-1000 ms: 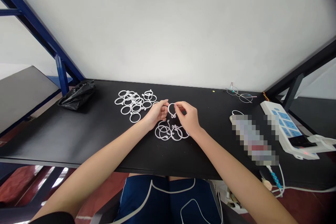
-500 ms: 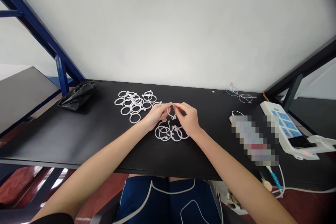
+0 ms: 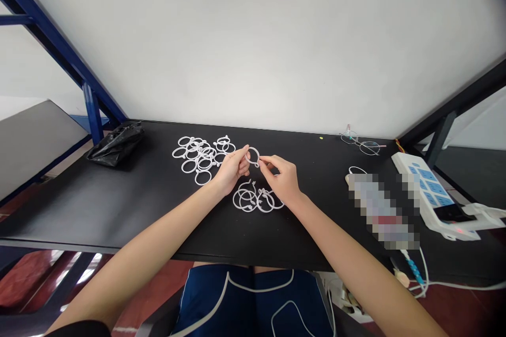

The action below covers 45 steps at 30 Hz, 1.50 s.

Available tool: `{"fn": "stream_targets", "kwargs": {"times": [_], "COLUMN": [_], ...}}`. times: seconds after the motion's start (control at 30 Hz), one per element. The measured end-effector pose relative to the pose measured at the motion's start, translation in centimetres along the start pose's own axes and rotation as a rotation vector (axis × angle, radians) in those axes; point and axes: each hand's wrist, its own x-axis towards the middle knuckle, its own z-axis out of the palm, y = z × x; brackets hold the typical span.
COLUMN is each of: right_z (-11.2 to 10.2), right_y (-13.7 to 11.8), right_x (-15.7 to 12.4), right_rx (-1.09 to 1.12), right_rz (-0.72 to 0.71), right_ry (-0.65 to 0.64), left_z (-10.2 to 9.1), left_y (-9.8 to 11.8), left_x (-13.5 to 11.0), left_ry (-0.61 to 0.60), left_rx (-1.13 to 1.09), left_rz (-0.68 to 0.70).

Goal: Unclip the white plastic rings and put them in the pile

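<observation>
Both my hands meet over the middle of the black table (image 3: 118,195). My left hand (image 3: 231,171) and my right hand (image 3: 281,179) each pinch one side of a small white plastic ring (image 3: 252,157), held just above the table. Below the hands lies a small cluster of white rings (image 3: 256,199). A larger heap of white rings (image 3: 201,155) lies to the left, close to my left hand.
A crumpled black plastic bag (image 3: 116,142) sits at the table's left end. Eyeglasses (image 3: 361,142) lie at the back right. A white power strip (image 3: 429,189) with cables and a blurred object (image 3: 379,210) occupy the right side. A white wall stands behind.
The ring between my fingers has turned from hanging open below the fingertips to a closed loop held slightly higher and further left. Both hands stayed in place.
</observation>
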Motion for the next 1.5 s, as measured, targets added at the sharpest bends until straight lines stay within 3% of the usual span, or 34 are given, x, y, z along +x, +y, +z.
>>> {"fn": "stream_targets", "kwargs": {"times": [0.23,0.8,0.93,1.13,1.33,1.5], "right_z": [0.09,-0.15,-0.11,-0.11,0.04,0.00], "right_y": [0.06,0.16,0.23,0.06,0.14,0.03], "right_x": [-0.28,-0.13,-0.12,-0.06,0.06,0.02], "right_rx": [0.013,-0.065,-0.058,-0.034,0.037,0.070], "right_rz": [0.053,0.021,0.011,-0.028,-0.143,-0.157], "right_ry": [-0.027,0.018,0.026,0.038,0.055,0.043], "left_z": [0.16,0.18,0.24,0.70,0.51,0.33], "left_y": [0.10,0.35,0.33,-0.07,-0.35,-0.28], "left_x": [-0.22,-0.19,-0.22,-0.23,-0.38,-0.36], "left_ry": [0.036,-0.045,-0.009,0.130,-0.035,-0.006], "left_rx": [-0.024,-0.052,-0.030,0.194,0.467,0.519], "left_rz": [0.028,-0.039,-0.054,0.135,0.282,0.317]}}
